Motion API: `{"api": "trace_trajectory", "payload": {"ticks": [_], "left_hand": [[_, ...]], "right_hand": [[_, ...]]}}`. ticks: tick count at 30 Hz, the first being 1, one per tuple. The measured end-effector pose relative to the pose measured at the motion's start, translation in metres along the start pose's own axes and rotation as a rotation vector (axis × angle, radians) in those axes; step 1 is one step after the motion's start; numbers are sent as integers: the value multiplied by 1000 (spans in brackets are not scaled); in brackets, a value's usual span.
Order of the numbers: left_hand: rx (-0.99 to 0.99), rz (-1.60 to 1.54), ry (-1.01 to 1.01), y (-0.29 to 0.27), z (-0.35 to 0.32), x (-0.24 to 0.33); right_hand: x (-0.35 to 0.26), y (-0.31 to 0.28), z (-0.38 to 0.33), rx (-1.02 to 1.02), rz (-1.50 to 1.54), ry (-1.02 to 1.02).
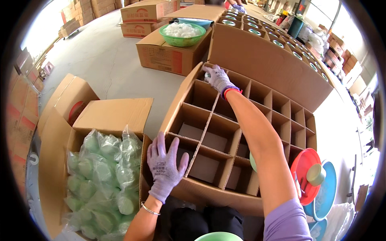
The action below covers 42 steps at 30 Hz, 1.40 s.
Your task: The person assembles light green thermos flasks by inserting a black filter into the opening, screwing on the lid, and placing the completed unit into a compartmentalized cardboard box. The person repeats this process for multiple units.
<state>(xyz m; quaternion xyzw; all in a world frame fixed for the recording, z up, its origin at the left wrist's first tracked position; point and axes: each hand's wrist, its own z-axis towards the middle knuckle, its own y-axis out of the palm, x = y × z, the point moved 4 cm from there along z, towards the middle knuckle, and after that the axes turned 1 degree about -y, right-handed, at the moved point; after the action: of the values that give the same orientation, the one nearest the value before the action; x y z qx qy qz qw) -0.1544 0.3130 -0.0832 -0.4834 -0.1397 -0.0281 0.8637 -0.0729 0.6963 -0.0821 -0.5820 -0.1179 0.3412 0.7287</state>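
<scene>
A large cardboard box with dividers (210, 113) stands in front of me, its square compartments mostly bare inside. My right hand (218, 78), in a pale purple glove, reaches to the far left corner compartment. Its fingers are bent down around a small whitish thing (207, 76), mostly hidden by the glove. My left hand (165, 166), gloved alike, lies with fingers spread over the near left edge of the box. Part of a pale green rounded thing (253, 162) shows beside my right forearm, which covers the rest of it.
At left, an open carton (56, 160) holds several pale green cups (96, 172) in clear plastic. A red basin (299, 164) with a light green cup (316, 174) sits over blue basins (327, 193) at right. Beyond, a green basin (182, 40) of white pieces tops a carton (161, 58).
</scene>
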Motion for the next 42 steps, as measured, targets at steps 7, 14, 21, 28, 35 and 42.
{"api": "trace_trajectory", "payload": {"ticks": [7,14,21,28,35,42], "left_hand": [[12,-20,-21,2,-3,-7],[94,-554,-138,-12,-4,-1],[-594,-2299,-694,-70,-42,117],[-573,-2252,-641,-94,-105,129],[-527,-1577,-399,-152,-118,106],[-596,-1209,-484,-227,-255,80]], "right_hand": [[-12,-22,-13,10,-4,102],[-85,-230,-129,453,189,-498],[-166,-287,-351,250,176,-606],[-172,-247,-463,321,764,-422],[-157,-231,-568,143,1168,-58],[-202,-213,-741,-22,953,-124]]}}
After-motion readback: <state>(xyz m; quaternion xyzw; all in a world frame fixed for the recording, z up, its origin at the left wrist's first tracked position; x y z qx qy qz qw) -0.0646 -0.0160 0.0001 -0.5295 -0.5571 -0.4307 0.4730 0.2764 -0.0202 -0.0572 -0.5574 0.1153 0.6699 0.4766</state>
